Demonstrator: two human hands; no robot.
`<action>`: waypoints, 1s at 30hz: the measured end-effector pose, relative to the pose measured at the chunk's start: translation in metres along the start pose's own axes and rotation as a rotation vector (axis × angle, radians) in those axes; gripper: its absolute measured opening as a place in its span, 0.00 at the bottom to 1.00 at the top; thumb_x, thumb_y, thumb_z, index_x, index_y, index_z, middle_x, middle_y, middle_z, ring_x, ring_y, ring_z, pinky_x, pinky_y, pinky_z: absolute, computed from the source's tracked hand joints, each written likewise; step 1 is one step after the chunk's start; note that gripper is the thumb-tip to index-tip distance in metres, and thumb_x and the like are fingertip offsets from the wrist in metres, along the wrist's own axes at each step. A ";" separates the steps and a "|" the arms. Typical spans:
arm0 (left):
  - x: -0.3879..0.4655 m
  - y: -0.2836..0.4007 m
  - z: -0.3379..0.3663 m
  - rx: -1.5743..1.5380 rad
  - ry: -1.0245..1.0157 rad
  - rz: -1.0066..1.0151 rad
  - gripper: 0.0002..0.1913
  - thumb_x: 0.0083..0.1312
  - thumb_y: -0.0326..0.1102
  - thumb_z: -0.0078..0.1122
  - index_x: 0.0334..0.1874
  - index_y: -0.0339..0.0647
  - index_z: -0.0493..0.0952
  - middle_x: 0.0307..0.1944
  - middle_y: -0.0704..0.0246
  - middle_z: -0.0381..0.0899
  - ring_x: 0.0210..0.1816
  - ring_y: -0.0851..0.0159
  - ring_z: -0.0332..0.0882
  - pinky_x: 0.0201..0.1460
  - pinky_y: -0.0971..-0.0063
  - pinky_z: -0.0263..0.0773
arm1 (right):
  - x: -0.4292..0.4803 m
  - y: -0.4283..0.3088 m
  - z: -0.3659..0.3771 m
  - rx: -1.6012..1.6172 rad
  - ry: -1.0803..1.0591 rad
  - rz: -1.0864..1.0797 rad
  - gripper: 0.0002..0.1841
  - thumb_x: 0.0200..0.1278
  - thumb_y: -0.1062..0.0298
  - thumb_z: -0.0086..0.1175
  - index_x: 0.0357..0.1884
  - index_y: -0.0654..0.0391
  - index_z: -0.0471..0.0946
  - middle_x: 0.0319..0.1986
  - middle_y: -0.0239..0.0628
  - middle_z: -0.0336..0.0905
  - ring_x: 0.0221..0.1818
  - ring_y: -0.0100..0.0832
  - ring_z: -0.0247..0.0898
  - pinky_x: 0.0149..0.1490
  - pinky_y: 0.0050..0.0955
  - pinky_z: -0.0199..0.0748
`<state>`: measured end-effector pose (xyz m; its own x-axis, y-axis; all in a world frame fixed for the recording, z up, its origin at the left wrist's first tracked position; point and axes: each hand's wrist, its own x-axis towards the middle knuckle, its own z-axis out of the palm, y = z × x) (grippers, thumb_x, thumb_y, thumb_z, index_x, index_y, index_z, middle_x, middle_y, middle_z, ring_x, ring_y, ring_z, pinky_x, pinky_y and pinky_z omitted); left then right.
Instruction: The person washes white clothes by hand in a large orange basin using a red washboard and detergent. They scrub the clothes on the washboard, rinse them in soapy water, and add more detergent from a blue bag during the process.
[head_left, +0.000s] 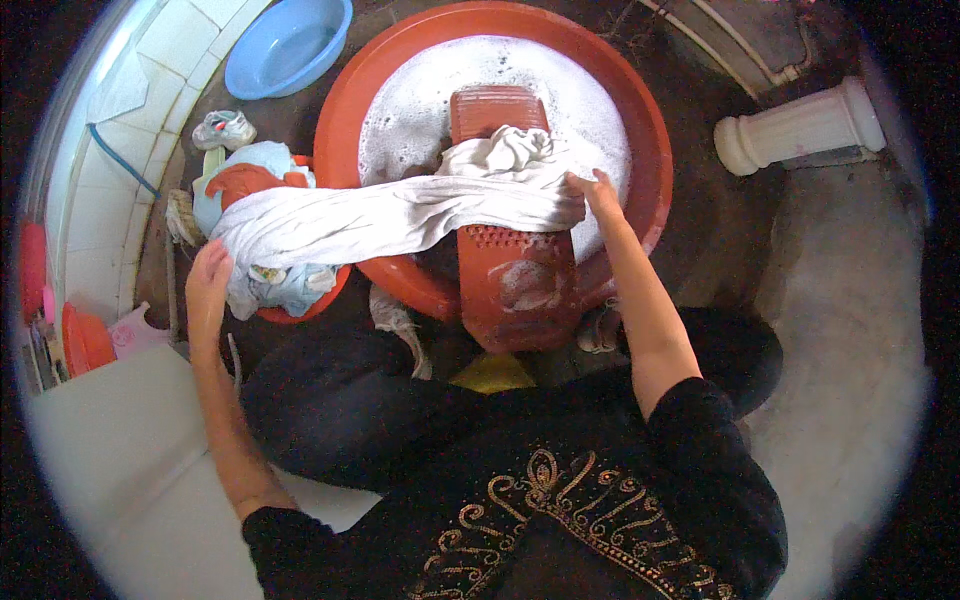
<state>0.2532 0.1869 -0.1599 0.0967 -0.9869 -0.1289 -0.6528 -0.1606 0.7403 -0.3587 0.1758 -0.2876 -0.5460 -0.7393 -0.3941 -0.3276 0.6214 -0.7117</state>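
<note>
A long white cloth garment (352, 225) stretches sideways between my two hands. My left hand (208, 276) grips its left end, above a heap of laundry (289, 289). At its other end, my right hand (600, 199) holds the edge over the tub. The rest of the white cloth lies bunched on a red-brown plastic washboard (517, 289). The washboard leans in a large red-brown plastic tub (652, 150), its lower end over the near rim. White suds (405, 97) cover the water; what lies under them is hidden.
A blue plastic basin (289, 49) stands at the upper left. The laundry heap rests in a red container (330, 289), mostly covered. A white pillar-shaped stand (802, 127) lies at the right. White wall tiles (161, 97) border the left, and a pale flat surface (112, 442) is at the lower left.
</note>
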 end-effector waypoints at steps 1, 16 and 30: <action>0.008 0.032 0.005 0.030 -0.095 0.106 0.22 0.69 0.32 0.57 0.64 0.31 0.70 0.59 0.58 0.77 0.61 0.62 0.74 0.66 0.69 0.67 | 0.006 0.002 0.002 0.192 -0.158 0.154 0.34 0.54 0.49 0.66 0.56 0.65 0.76 0.44 0.48 0.79 0.51 0.47 0.74 0.55 0.38 0.72; 0.112 0.103 0.295 0.713 -0.792 0.209 0.67 0.36 0.59 0.79 0.77 0.36 0.50 0.71 0.48 0.62 0.71 0.49 0.61 0.75 0.63 0.55 | -0.020 -0.113 -0.025 0.709 -0.063 -0.675 0.16 0.41 0.74 0.74 0.30 0.58 0.76 0.28 0.29 0.76 0.32 0.23 0.69 0.40 0.25 0.69; 0.111 0.115 0.288 0.582 -0.948 0.046 0.51 0.45 0.54 0.74 0.71 0.38 0.63 0.59 0.47 0.76 0.62 0.45 0.73 0.65 0.62 0.66 | 0.101 0.027 0.023 0.465 0.111 0.172 0.23 0.55 0.58 0.67 0.45 0.66 0.77 0.33 0.39 0.80 0.33 0.35 0.75 0.43 0.33 0.75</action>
<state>-0.0274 0.0627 -0.2792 -0.3873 -0.5427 -0.7453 -0.9179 0.1511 0.3669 -0.4056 0.1120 -0.3601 -0.6486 -0.5886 -0.4825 0.1382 0.5323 -0.8352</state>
